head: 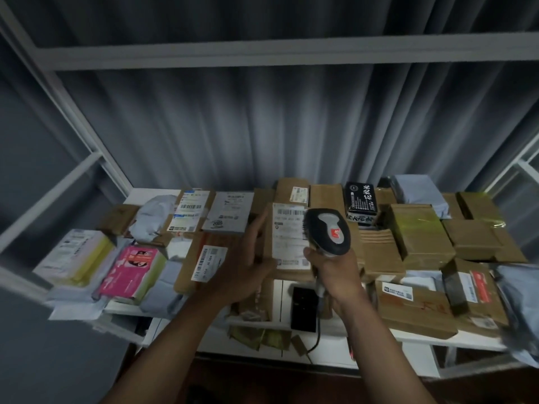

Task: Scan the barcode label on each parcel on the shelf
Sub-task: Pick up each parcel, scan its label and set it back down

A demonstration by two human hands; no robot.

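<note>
left hand (pixel 250 259) fingers extended, gripping; right hand (pixel 335 271) fist clenched

Parcels are lying across the shelf (pixel 140 196) on both sides of the hands. The left hand (pixel 248 258) is holding a box (pixel 268 228), with its label (pixel 290 237) sitting between the hands. The right hand (pixel 332 269) is gripping the scanner (pixel 326 231), just right of the label. A curtain (pixel 262 126) is hanging behind.
</note>
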